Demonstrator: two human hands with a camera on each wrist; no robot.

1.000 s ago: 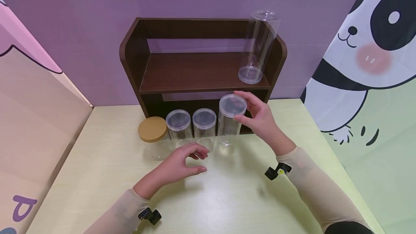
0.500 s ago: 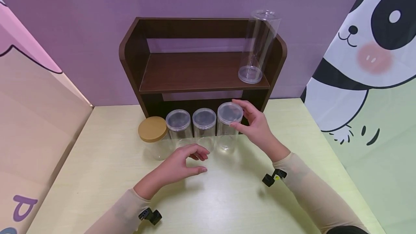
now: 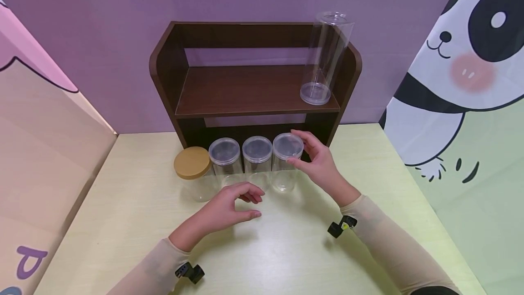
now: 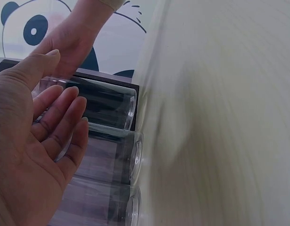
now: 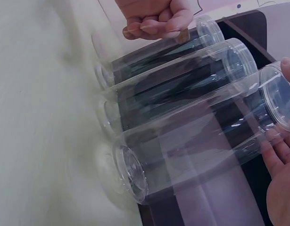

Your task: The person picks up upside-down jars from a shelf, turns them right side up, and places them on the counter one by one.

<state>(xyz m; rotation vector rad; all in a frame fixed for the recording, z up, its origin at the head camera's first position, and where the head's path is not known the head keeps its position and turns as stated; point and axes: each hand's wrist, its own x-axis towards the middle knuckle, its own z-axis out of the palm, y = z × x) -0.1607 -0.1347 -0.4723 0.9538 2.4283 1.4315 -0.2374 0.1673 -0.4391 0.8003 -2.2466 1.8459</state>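
Note:
My right hand (image 3: 319, 163) grips a clear jar (image 3: 285, 176) near its translucent lid, thumb in front and fingers behind. This jar stands at the right end of a row, its base at the table in the right wrist view. Left of it are two similar clear jars (image 3: 257, 151) (image 3: 224, 153) with translucent lids, then a wider jar with a tan lid (image 3: 192, 163). In front of the row hovers my left hand (image 3: 227, 206), fingers loosely bent, holding nothing. In the left wrist view its fingers (image 4: 64, 117) overlap the jars.
Behind the row stands a dark brown two-level shelf (image 3: 245, 90). A tall clear cylinder (image 3: 325, 58) stands on its upper board at the right. The pale table (image 3: 286, 249) spreads out in front, with a panda-printed panel (image 3: 475, 72) on the right side.
My right hand has lowered the clear jar and brought it slightly left and toward me, in line with the other jars. My left hand has stayed in place.

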